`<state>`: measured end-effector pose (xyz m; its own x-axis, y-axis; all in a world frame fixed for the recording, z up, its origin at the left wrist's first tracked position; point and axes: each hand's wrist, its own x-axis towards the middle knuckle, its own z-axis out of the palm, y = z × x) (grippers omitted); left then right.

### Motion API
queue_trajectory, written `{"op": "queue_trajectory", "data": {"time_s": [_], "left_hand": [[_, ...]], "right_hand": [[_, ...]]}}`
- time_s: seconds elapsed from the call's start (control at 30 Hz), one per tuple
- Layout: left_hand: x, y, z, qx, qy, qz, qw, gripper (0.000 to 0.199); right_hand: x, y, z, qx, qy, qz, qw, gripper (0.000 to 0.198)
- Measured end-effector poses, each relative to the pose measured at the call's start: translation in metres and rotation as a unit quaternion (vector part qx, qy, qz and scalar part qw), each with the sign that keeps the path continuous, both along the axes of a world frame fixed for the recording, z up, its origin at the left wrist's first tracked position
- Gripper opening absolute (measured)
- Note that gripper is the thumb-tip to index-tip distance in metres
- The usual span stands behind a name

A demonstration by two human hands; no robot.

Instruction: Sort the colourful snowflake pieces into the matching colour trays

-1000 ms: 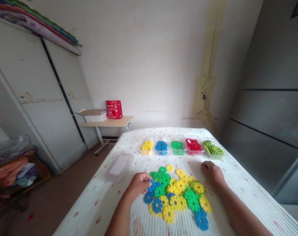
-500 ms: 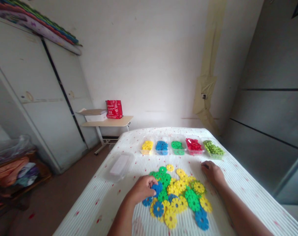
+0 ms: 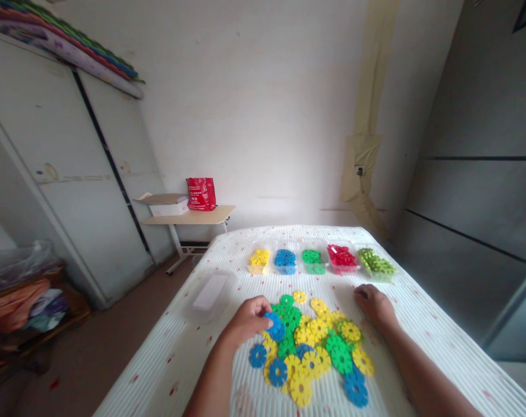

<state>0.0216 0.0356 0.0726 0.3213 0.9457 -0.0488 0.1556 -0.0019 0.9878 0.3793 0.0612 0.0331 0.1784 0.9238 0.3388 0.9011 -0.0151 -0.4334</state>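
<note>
My left hand (image 3: 250, 317) pinches blue flower-shaped discs (image 3: 275, 328) between thumb and fingers, at the left side of a loose pile. Notched plastic discs make up the pile: yellow discs (image 3: 311, 364), green discs (image 3: 339, 353) and other blue ones, such as a blue disc (image 3: 258, 355) at the left edge. On the tabletop to the right of the pile rests my right hand (image 3: 373, 302), its fingers curled. Whether anything is inside those fingers is hidden.
Behind the pile stands a row of clear boxes holding yellow (image 3: 259, 260), blue (image 3: 285, 262), green (image 3: 313, 260), red (image 3: 342, 257) and light-green pieces (image 3: 376, 262). A clear plastic lid (image 3: 208, 295) lies at left on the white ribbed tablecloth (image 3: 158, 376). A red bag (image 3: 201, 194) sits on a side table.
My left hand has moved slightly up and away with the blue discs, uncovering more of the yellow and blue discs below. My right hand has stayed in nearly the same place.
</note>
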Motion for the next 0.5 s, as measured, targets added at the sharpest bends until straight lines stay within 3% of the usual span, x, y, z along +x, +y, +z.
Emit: {"op": "queue_trajectory", "data": {"time_s": [0.27, 0.37, 0.5], "left_hand": [[0.048, 0.082, 0.034, 0.046, -0.101, 0.179, 0.977, 0.034], [0.058, 0.096, 0.027, 0.051, -0.094, 0.231, 0.967, 0.039], [0.046, 0.079, -0.004, 0.056, -0.054, 0.267, 0.961, 0.019]], "right_hand": [[-0.002, 0.000, 0.001, 0.001, -0.003, 0.002, 1.000, 0.021], [-0.001, 0.000, 0.001, -0.001, 0.004, 0.004, 1.000, 0.019], [-0.001, -0.001, 0.002, -0.010, -0.006, 0.007, 1.000, 0.019]]}}
